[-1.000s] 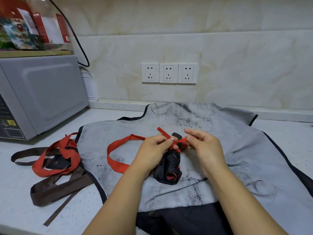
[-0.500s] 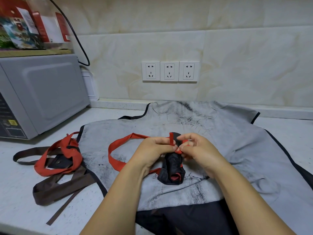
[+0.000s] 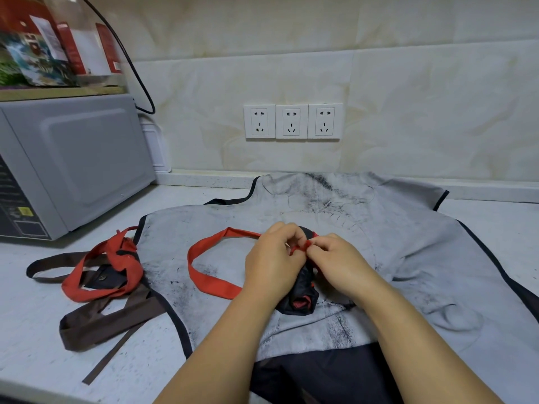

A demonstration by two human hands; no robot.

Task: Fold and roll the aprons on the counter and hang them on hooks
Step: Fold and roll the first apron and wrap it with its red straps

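Between the 2 bare forearms, a dark cloth (image 3: pixel 320 380) lay at the near edge of the white speckled counter (image 3: pixel 35 339). Just beyond it, the left hand (image 3: pixel 274 263) and right hand (image 3: pixel 338 263) met over a rolled black apron (image 3: pixel 303 291). Both had their fingers curled, the fingertips pinching the red strap (image 3: pixel 214 282) at the roll's top, and the strap's loop trailed left. The roll rested on a grey apron (image 3: pixel 408 243), black-edged and smudged with dark marks, spread flat back to the wall. Left of it lay a tangle of red and brown straps (image 3: pixel 102 275), touching the grey apron's edge. Farther left stood a grey microwave (image 3: pixel 78 161); the labels on its front panel were too small to read. On a wooden board (image 3: pixel 58 93) atop it sat red packets (image 3: pixel 70 45) with white labels, blurred past reading. A black cable (image 3: pixel 140 80) hung down behind. 3 white sockets (image 3: pixel 291 121) sat side by side on the beige marbled wall tiles (image 3: pixel 437 112).
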